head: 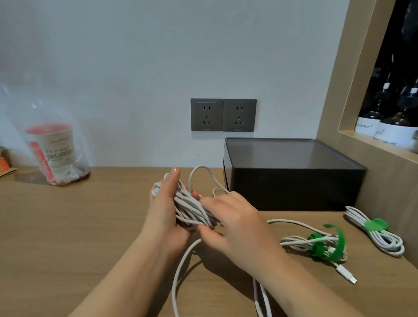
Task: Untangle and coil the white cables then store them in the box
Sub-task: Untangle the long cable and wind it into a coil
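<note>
Desk point(85, 225): left hand point(163, 214), right hand point(233, 217) grip cable coil point(192, 209).

Home or hotel-room counter, wooden worktop point(61, 226), twin wall sockets point(224, 115) at centre, recessed niche of liquid soap bottles point(392, 127) at right

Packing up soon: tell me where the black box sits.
Head view: the black box stands on the desk, right of centre against the wall, below the sockets and behind the right hand.
</note>
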